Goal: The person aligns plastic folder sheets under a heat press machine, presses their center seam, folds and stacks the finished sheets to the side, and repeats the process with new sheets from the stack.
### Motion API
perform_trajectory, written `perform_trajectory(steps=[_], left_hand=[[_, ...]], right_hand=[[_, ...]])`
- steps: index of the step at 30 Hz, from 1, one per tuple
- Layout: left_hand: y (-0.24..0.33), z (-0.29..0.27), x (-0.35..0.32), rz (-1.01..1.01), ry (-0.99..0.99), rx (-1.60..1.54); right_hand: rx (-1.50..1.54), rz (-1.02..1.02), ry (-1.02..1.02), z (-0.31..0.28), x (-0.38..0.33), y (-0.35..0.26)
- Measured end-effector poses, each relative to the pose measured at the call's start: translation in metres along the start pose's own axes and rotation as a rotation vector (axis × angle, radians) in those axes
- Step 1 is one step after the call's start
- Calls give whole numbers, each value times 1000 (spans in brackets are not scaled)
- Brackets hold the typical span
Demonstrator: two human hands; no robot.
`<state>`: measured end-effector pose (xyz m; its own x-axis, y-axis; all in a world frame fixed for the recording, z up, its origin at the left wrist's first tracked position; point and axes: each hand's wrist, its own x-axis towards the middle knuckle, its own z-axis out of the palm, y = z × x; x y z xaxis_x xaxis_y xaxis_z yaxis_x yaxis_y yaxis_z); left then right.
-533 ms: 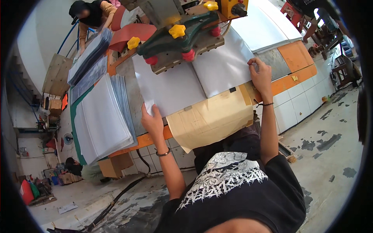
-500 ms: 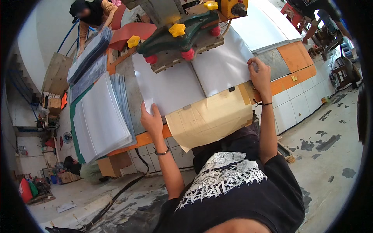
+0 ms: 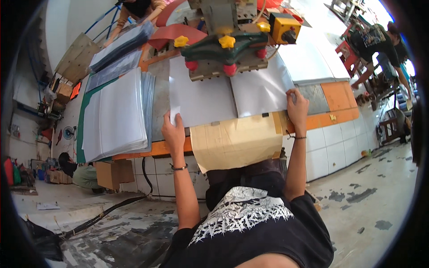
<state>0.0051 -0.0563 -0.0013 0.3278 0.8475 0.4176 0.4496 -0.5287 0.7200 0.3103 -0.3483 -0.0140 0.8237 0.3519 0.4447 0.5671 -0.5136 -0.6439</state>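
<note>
A glossy white sheet (image 3: 201, 98), with a dark line across its middle, lies on the table under the head of a press (image 3: 228, 51). The press has a green frame, yellow star knobs and red feet. My left hand (image 3: 174, 131) holds the sheet's near left corner, thumb on top and the other fingers partly hidden. At the right edge my right hand (image 3: 298, 109) pinches the sheet between thumb and forefinger. Between my hands, a tan sheet (image 3: 237, 145) hangs over the table's front edge.
To the left are a stack of white sheets (image 3: 116, 116) and plastic-covered piles (image 3: 116, 49). Another white stack (image 3: 308, 58) sits at the right rear, beside the yellow control box (image 3: 284, 29). One person's arms (image 3: 154, 11) reach in at the far left; another person (image 3: 380, 49) stands at right.
My view has shifted, so the press and table appear turned and moved right. Both hands stay on the sheet's edges, and the sheet remains under the press.
</note>
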Motion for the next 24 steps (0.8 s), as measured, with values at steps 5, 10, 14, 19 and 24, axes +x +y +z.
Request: perform_trajectory(steps=[5,10,14,19,24], left_hand=[[-8,-9,2,-93,58,5],[-11,-8,5,-148,118,-10],[-13,-9,8,-251,89,-83],[-19,-11,22,-204,54,-338],[-27,5,94,-267,-255,-29]], right_hand=[[1,9,-28,-1,-2,-9],[44,-13,-36,-1,-3,-6],[11,53,-65,-3,-4,-13],[69,150,-1,0,-4,1],[214,141,-177,-12,49,8]])
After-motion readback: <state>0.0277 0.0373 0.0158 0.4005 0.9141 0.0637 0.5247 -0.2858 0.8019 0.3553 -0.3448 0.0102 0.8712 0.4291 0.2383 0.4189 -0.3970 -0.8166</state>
